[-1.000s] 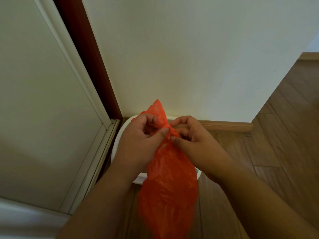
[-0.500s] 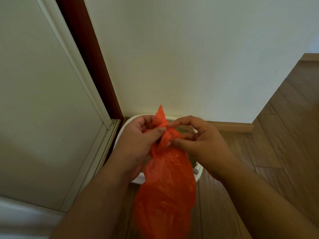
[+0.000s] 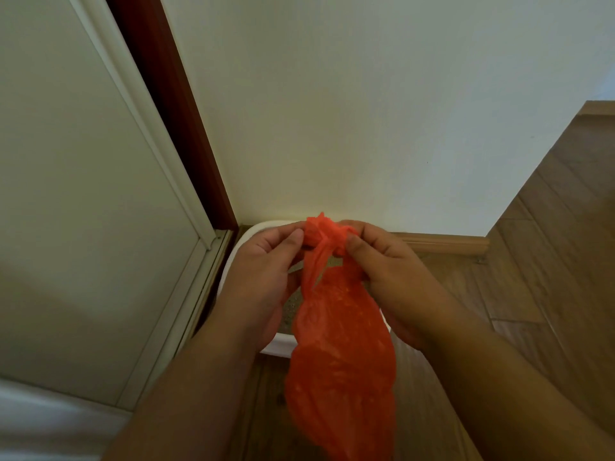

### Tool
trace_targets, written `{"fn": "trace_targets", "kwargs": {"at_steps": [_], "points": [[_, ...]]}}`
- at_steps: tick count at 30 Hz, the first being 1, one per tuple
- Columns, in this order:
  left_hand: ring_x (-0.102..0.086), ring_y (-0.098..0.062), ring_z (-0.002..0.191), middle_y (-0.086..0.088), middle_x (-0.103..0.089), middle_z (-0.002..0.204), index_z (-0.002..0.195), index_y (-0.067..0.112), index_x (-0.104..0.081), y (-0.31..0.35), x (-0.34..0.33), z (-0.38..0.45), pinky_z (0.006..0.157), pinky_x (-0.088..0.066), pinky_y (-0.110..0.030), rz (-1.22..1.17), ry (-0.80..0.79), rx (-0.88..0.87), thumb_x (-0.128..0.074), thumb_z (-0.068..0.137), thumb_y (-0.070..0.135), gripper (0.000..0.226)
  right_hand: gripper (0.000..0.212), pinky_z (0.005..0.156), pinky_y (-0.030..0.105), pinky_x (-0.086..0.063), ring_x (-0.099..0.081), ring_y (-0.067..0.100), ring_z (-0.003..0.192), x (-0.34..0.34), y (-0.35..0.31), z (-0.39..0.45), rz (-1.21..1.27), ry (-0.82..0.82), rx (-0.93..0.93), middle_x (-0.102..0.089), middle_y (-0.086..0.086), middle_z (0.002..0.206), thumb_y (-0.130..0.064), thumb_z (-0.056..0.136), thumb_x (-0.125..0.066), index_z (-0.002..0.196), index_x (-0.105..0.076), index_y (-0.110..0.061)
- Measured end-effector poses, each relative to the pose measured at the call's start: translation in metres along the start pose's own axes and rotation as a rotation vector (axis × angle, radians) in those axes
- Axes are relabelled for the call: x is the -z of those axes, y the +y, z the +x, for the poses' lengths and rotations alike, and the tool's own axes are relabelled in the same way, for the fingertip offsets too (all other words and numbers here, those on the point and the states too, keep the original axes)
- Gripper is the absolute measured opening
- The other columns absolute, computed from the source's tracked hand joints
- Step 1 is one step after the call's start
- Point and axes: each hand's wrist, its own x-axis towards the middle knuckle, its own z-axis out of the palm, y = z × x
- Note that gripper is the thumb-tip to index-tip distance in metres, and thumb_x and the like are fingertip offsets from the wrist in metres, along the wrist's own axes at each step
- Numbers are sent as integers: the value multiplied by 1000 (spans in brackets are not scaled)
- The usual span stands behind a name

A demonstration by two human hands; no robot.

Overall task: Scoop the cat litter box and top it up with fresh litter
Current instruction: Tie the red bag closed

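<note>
While both hands, left hand (image 3: 263,261) and right hand (image 3: 389,261), are pinching its twisted neck, the thin orange bag (image 3: 339,354) is sagging, probably heavy, best gripped just below the knot

Left hand (image 3: 263,271) pinching, right hand (image 3: 392,274) pinching, forearms raised

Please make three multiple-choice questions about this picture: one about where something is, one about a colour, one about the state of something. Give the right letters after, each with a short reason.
1. Where does the litter box stand?
A. in the corner by the wall
B. on a table
C. in the middle of the floor

2. What colour is the plastic bag?
A. blue
B. orange-red
C. black

3. What are the hands doing with the bag's top?
A. touching nothing
B. one hand only holds it
C. both pinch it

Answers: 1 A, its white rim meets the wall beside the door frame. 2 B, the bag is orange-red all over. 3 C, the left hand and right hand pinch the twisted top.
</note>
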Motion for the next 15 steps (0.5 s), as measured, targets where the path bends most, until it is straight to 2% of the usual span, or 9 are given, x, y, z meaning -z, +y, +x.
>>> {"fn": "trace_targets", "kwargs": {"at_steps": [2, 6, 8, 11, 13, 15], "points": [[-74, -22, 96, -11, -77, 106, 110, 9, -74, -1, -2, 1, 80, -58, -38, -77, 33, 1, -61, 99, 15, 17, 30, 84, 38, -60, -75, 20, 95, -3, -1, 0, 151, 19, -42, -77, 6, 104, -33, 106, -48, 116, -72, -17], [-74, -29, 96, -19, -75, 109, 110, 4, -72, 0, -2, 4, 88, -59, -43, -188, 76, 8, -66, 92, 3, 19, 35, 82, 43, -60, -73, 21, 90, -4, -2, 3, 211, 140, -106, -76, 13, 100, -36, 100, -54, 108, -75, -10], [-74, -31, 97, -17, -76, 104, 104, 7, -74, -2, 1, 5, 88, -59, -44, -98, 118, -27, -68, 91, 1, 16, 35, 84, 44, -56, -70, 24, 94, 0, 1, 7, 144, 217, -93, -75, 16, 102, -35, 97, -55, 104, -75, -7], [-75, -30, 93, -10, -78, 94, 91, 21, -78, -5, 11, 10, 83, -61, -43, 114, 215, -77, -72, 90, 4, 17, 30, 80, 36, -53, -70, 22, 88, 10, 1, 11, 133, 326, -48, -75, 12, 89, -26, 99, -52, 92, -75, -7], [-76, -24, 89, -2, -79, 91, 89, 27, -78, -4, 21, 14, 81, -62, -44, 252, 284, -88, -75, 89, 10, 17, 26, 70, 32, -56, -69, 19, 75, 15, -2, 11, 190, 361, -63, -71, 8, 73, -18, 99, -52, 92, -71, -4], [-76, -19, 86, 2, -78, 91, 90, 29, -78, -3, 27, 16, 81, -63, -45, 316, 322, -99, -77, 88, 13, 16, 25, 58, 30, -53, -62, 18, 64, 18, -3, 8, 128, 396, -69, -61, 2, 61, -19, 99, -52, 87, -69, -4]]}}
